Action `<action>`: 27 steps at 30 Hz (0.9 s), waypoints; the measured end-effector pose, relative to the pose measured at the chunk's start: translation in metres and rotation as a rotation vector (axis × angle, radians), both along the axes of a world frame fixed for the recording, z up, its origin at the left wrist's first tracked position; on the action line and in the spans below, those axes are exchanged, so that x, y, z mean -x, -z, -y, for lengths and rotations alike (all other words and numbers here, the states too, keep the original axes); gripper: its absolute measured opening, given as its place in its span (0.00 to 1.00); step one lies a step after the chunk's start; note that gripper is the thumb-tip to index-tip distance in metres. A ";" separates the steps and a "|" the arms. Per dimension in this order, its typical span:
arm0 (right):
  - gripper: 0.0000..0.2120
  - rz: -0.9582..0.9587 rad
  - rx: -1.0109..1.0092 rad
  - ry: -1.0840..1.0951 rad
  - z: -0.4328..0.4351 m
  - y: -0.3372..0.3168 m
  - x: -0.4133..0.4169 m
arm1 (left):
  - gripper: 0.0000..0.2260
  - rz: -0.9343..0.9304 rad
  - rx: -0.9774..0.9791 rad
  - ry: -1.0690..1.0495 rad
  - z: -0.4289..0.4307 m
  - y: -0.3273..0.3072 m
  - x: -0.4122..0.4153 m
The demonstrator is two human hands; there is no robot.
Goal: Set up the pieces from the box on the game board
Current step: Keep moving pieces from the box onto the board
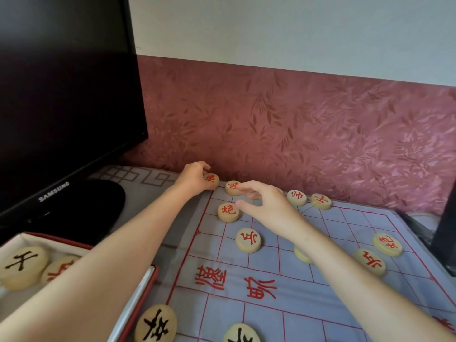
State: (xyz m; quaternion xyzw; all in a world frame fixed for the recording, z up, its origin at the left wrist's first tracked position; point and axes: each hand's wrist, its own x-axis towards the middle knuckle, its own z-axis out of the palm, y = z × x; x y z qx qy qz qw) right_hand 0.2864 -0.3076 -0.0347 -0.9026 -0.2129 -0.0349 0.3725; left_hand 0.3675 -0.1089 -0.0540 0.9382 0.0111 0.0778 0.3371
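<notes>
A blue cloth game board (308, 299) with red grid lines lies in front of me. My left hand (193, 180) grips a round wooden piece with a red character (211, 180) at the board's far left corner. My right hand (266, 202) hovers over the back row with loosely curled fingers, fingertips touching a red-marked piece (233, 188). More red pieces sit on the board, among them a piece near the left edge (228, 212), one closer to me (248, 240) and two in the back row (296, 197). The open box (81, 245) at the near left holds several pieces (23, 266).
A black Samsung monitor (64, 99) on its stand fills the left side behind the box. A maroon patterned wall covering (296, 132) runs right behind the board. Black-marked pieces (156, 324) lie at the board's near edge. A dark object (446, 228) stands at the right edge.
</notes>
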 end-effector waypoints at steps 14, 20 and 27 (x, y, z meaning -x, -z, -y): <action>0.17 -0.032 -0.008 -0.030 0.006 -0.002 0.015 | 0.25 0.013 0.042 -0.003 -0.003 0.003 0.011; 0.16 -0.065 -0.001 -0.067 -0.015 -0.013 0.043 | 0.14 0.100 0.100 0.002 -0.019 -0.028 0.059; 0.16 -0.083 0.111 -0.268 -0.056 -0.027 0.098 | 0.11 0.091 0.059 0.142 -0.059 -0.063 0.170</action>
